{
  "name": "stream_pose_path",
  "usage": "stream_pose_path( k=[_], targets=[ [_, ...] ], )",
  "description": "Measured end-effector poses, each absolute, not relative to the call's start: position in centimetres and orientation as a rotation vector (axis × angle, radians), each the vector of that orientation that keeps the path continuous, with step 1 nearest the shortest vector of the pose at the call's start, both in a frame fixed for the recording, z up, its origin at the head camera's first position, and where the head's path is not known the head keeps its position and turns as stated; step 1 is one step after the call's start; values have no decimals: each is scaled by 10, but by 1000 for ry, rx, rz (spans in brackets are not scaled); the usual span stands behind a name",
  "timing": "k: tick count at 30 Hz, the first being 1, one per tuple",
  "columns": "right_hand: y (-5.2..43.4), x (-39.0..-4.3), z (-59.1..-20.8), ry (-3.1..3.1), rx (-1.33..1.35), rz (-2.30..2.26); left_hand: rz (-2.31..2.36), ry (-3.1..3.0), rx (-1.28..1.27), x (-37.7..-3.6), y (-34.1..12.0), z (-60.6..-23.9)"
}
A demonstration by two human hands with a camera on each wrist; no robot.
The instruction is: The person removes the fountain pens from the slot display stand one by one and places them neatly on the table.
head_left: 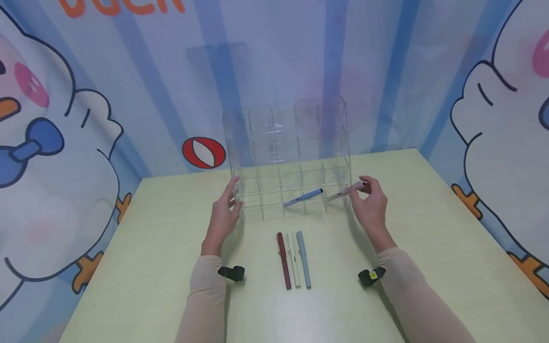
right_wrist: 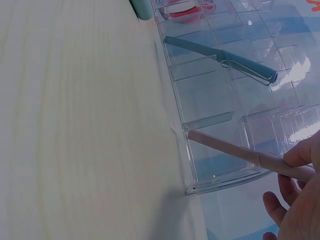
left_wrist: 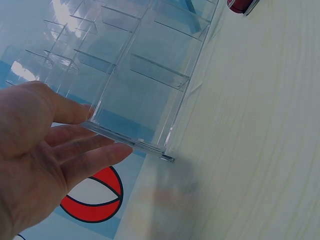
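Observation:
A clear tiered rack (head_left: pixel 262 208) with several compartments stands on the table. My left hand (head_left: pixel 221 215) rests its nearly straight fingers against the rack's left side wall, seen closely in the left wrist view. Between thumb and fingers, my right hand (head_left: pixel 371 206) pinches a pale pink pen (right_wrist: pixel 232 151) near its upper end. That pen slants down into the right-end compartment of the front row. A blue pen (head_left: pixel 303 197) leans in the same row, to the left of the pink one, its clip visible in the right wrist view.
In front of the rack lie a dark red pen (head_left: pixel 284 260), a whitish pen (head_left: pixel 294 259) and a grey-blue pen (head_left: pixel 303 259), side by side. Behind the table (head_left: pixel 141 267) hangs a striped cloth (head_left: pixel 279 57) with cartoon birds.

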State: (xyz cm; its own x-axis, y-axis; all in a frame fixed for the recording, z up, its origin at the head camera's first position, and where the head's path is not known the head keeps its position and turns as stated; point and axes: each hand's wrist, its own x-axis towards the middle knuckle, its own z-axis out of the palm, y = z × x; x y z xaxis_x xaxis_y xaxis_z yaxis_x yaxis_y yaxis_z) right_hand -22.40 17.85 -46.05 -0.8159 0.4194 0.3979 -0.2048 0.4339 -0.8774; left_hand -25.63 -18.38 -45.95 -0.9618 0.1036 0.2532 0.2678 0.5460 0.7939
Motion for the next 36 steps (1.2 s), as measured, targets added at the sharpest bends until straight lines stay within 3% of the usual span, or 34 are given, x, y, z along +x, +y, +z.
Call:
stream_pose_path(
  k=[36],
  targets=[
    [175, -218, -429, -1823, -96, 1495, -1360, -2599, -344, -256, -184, -460]
  ],
)
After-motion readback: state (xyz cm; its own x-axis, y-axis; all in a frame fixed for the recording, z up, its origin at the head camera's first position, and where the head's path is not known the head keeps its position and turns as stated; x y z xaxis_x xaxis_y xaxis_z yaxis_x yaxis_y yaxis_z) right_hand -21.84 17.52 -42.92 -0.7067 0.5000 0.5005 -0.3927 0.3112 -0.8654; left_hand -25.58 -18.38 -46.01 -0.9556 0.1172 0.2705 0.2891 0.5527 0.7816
